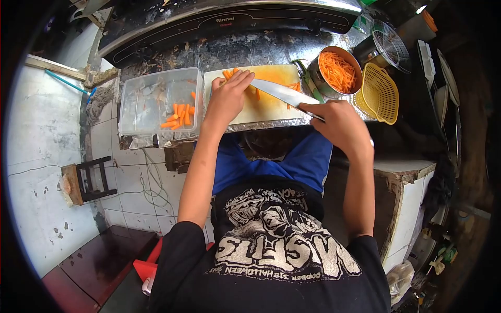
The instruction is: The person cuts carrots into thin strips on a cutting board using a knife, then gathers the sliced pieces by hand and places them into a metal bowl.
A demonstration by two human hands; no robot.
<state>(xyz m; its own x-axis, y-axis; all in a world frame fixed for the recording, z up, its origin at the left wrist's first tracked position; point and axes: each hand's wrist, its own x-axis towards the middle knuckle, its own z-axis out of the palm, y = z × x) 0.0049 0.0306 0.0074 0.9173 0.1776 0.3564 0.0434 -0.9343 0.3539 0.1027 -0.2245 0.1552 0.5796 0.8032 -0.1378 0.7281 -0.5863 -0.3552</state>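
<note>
My right hand [340, 122] is closed round the dark handle of a kitchen knife [282, 94]. The blade points left across a white cutting board [250, 116], its tip close to my left fingers. With fingers together, my left hand [229, 96] presses carrot pieces [227, 73] onto the board's left end; they are partly hidden beneath it. Thin carrot strips [293, 86] lie at the right of the board, which is stained orange. Left of the board, a clear plastic container [160, 88] has several carrot chunks [181, 116] in it.
A metal pot [356, 61] full of shredded carrot [336, 72] stands right of the board, beside a yellow plastic basket [378, 94]. Between board and pot lies a green-handled tool [312, 86]. A Rinnai stove [229, 26] runs along the back, with a wire strainer [391, 47] at the right.
</note>
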